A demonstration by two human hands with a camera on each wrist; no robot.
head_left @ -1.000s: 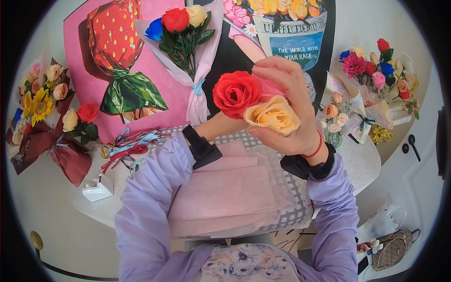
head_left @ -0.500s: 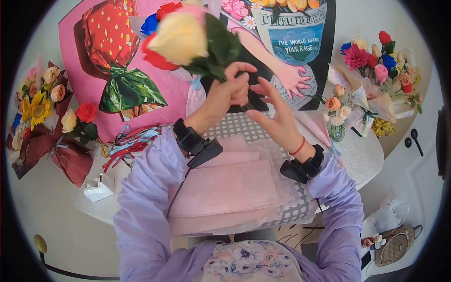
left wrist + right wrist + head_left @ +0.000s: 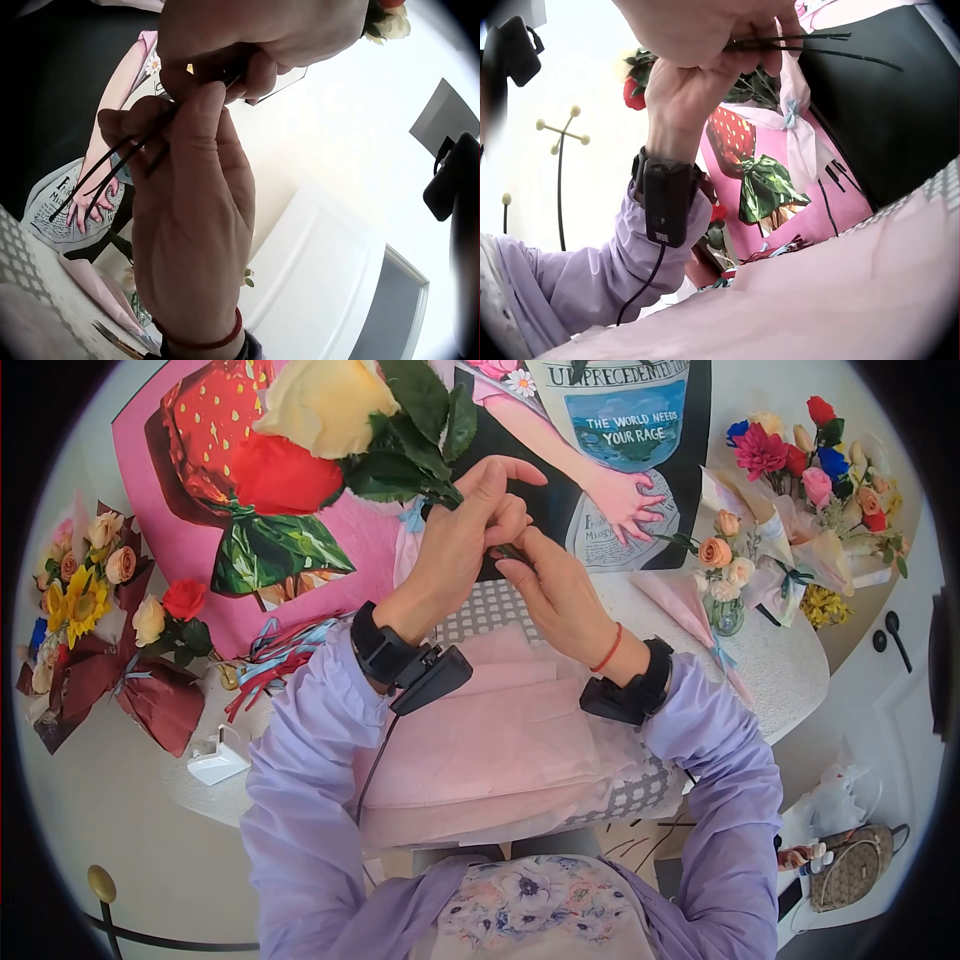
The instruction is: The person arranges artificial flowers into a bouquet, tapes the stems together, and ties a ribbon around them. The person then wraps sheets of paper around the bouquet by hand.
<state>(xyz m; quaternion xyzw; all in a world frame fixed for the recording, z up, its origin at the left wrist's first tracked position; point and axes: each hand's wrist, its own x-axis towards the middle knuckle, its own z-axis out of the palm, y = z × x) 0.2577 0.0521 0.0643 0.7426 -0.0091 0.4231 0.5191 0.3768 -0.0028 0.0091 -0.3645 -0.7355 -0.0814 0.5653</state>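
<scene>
A cream rose (image 3: 325, 405) and a red rose (image 3: 287, 475) with dark green leaves (image 3: 400, 460) tilt to the upper left in the head view. My left hand (image 3: 455, 555) grips their stems just below the leaves. Against it, lower on the stems, my right hand (image 3: 560, 595) pinches them between thumb and fingers. In the left wrist view, dark thin stems (image 3: 112, 165) stick out past the right hand (image 3: 195, 195), with the left hand (image 3: 262, 26) above. The right wrist view shows the stem ends (image 3: 855, 56) spread slightly apart.
Pink wrapping sheets (image 3: 490, 730) lie on the table. Ribbons (image 3: 285, 660) and a white tape dispenser (image 3: 218, 755) are at the left. Wrapped bouquets stand on both sides, with a small glass vase (image 3: 725, 613) at the right. Painted pictures (image 3: 625, 420) stand behind.
The flowers have turned from facing the head camera to tilting up and left, held in my left hand. My right hand has left the blooms and come to the lower stems.
</scene>
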